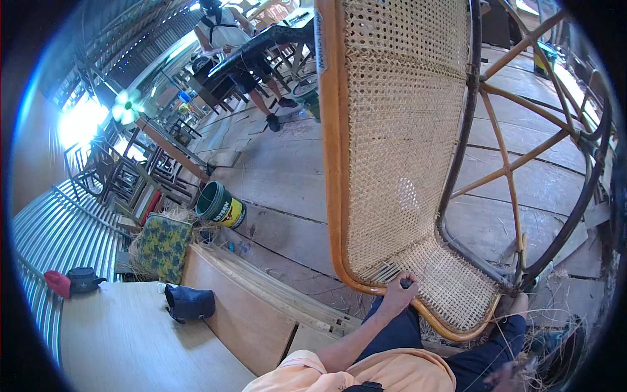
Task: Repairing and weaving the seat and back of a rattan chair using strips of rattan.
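A large chair frame with woven cane webbing [405,150] stands tilted in front of me, edged by an orange-brown rattan pole [336,163] on its left. At the bend near its lower left edge, some strands lie loose and the weave is more open. My left hand [397,295] is closed there against the webbing, around a small object with a dark, rounded end [405,283]; its kind is hard to make out. Low at the right, beside my dark-clad leg, my right hand [504,377] is smeared by motion, and its fingers do not show clearly.
Dark poles and crossed rattan braces [508,170] stand at the right. Loose fibre strands [562,320] litter the floor there. On the left are a wooden bench [144,333] with a dark pouch [189,303], a green bucket [221,204] and stacked chair frames. A person [225,39] works farther back.
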Motion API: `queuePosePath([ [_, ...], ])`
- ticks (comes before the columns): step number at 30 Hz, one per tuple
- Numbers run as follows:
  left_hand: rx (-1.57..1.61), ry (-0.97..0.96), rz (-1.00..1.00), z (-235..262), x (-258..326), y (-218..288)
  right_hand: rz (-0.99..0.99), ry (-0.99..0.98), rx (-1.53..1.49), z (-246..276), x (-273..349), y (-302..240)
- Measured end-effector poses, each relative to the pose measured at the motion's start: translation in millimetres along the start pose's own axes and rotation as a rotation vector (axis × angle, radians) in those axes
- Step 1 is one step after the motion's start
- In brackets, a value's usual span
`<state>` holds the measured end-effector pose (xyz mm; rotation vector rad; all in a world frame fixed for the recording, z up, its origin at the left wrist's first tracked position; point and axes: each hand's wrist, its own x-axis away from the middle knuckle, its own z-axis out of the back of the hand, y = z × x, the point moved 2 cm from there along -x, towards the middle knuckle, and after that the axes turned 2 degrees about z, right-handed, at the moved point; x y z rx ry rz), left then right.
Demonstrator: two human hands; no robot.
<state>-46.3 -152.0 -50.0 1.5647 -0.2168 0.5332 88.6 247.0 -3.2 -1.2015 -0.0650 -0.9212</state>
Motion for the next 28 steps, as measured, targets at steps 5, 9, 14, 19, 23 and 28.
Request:
queuePosePath([
  [5,-0.413,0.232,-0.218,-16,-21,5,-0.052,-0.347,-0.328,-75,33,-8],
  [9,0.151,0.034,-0.107,-37,-31,36,0.141,-0.628,0.030,-82,3,-33],
  [14,0.294,-0.240,-0.131,-73,-48,39,-0.090,-0.805,0.278,-73,-14,-45],
  [19,0.241,-0.415,-0.081,-100,-58,20,0.129,-0.909,0.600,-79,-24,-27],
  [23,0.181,-0.418,0.034,-119,-64,2,0.109,-1.072,0.576,-98,-29,-25],
  [28,0.353,-0.474,0.081,-132,-73,-18,0.082,-1.157,0.625,-116,-47,-31],
])
